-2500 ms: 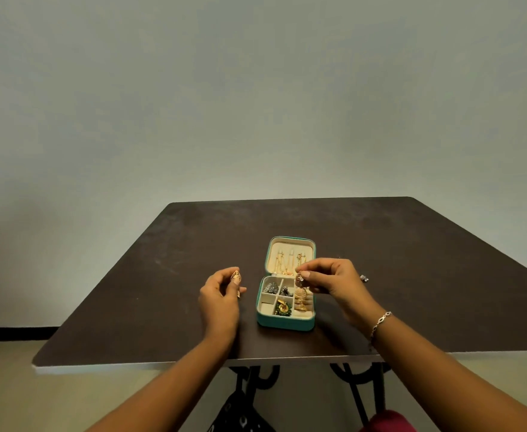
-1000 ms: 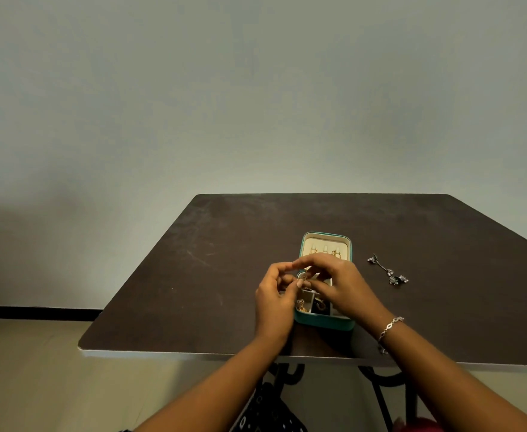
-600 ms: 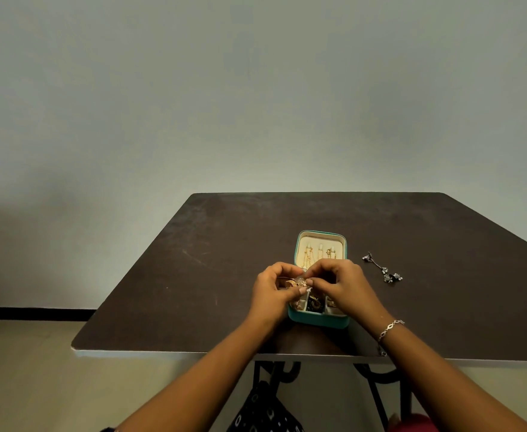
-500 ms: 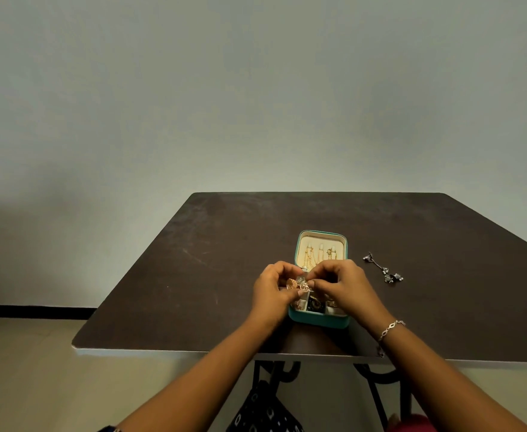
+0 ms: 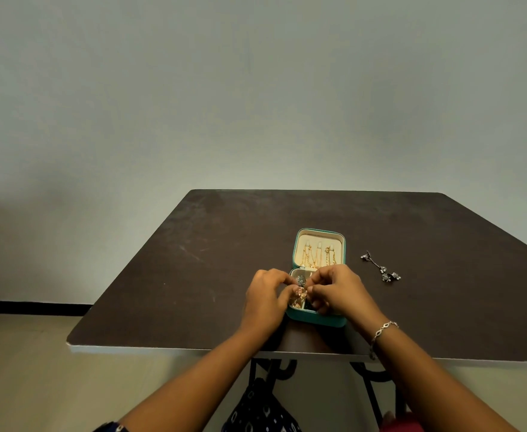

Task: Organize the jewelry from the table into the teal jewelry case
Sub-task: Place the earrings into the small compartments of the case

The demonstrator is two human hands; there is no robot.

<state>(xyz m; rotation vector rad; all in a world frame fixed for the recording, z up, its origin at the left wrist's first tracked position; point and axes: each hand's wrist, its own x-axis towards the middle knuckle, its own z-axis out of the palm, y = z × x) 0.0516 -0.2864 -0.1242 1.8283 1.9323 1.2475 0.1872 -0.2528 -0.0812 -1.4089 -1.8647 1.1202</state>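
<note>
Head view: left hand (image 5: pixel 265 299) and right hand (image 5: pixel 337 291) both pinch gold piece (image 5: pixel 299 296) over teal jewelry case (image 5: pixel 318 319) — silver earrings (image 5: pixel 380 267) at 2 o'clock, axis 11-to-5, right hand nearer.

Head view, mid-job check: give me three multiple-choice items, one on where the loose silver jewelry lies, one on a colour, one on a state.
1. The silver dangle jewelry lies: A) on the table, right of the teal jewelry case; B) in the case's lid; C) left of the case.
2. The lid lining is: A) red; B) cream; C) black.
3. The small gold piece is: A) loose on the table; B) hung in the lid; C) pinched in both grips over the tray.
Key: 1 A, it rests on bare tabletop apart from the case; 2 B, pale cream shows behind the gold chains; 3 C, left grip and right grip meet fingertips on it.
</note>
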